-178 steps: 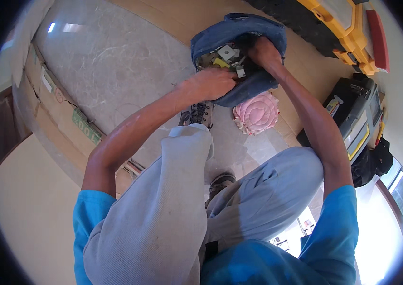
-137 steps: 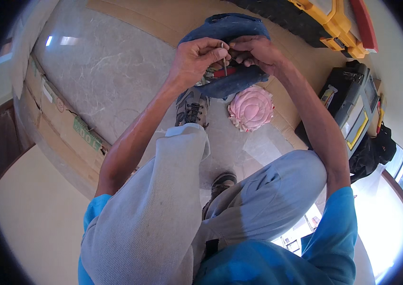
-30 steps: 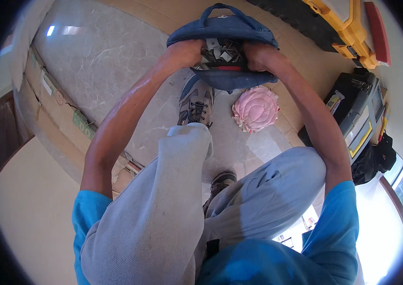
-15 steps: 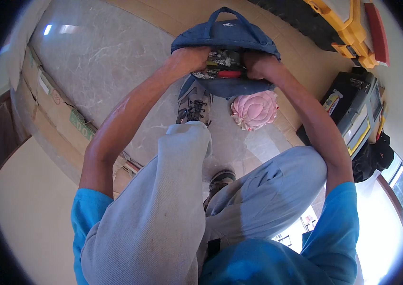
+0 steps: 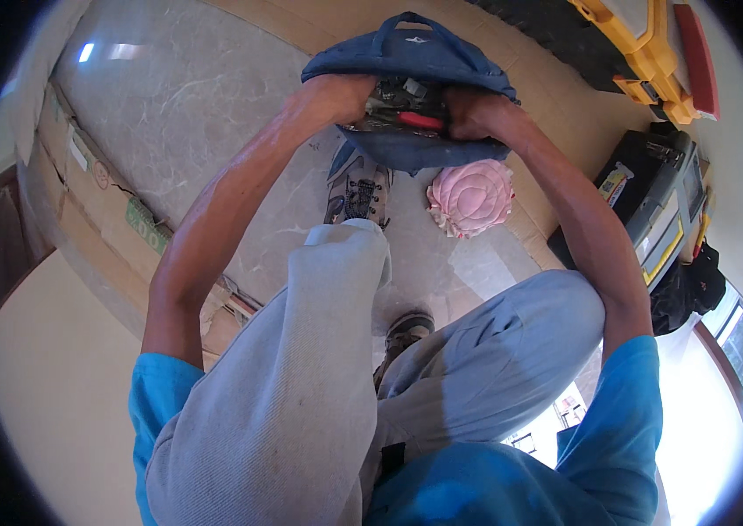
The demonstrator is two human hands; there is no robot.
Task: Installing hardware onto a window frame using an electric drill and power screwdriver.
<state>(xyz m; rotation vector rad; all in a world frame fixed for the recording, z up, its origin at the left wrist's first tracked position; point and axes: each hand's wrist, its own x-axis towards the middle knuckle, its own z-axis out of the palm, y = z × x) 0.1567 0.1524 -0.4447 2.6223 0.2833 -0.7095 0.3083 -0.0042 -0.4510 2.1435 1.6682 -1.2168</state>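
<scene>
A dark blue fabric tool bag (image 5: 428, 156) with a carry strap (image 5: 406, 26) stands at the top of the view, its mouth spread wide. Inside lie dark and metallic tools, among them a red-handled one (image 5: 420, 120) and a small grey piece (image 5: 414, 87). My left hand (image 5: 349, 96) reaches into the bag's left end, its fingers hidden by the fabric. At the right end, my right hand (image 5: 474, 114) is inside the mouth with its fingers curled in. What it holds, if anything, is hidden.
A round pink cushion (image 5: 470, 198) lies on the grey marbled floor (image 5: 205, 114) just below the bag. To the right stand a black and grey toolbox (image 5: 652, 202) and a yellow case (image 5: 643, 61). Flattened cardboard (image 5: 555, 114) covers the floor's edges. My shoe (image 5: 359, 193) is close by.
The bag's left end has shifted left and its near side has dropped a little. My left hand moved left with it. The tools inside have shifted, and the grey piece now shows.
</scene>
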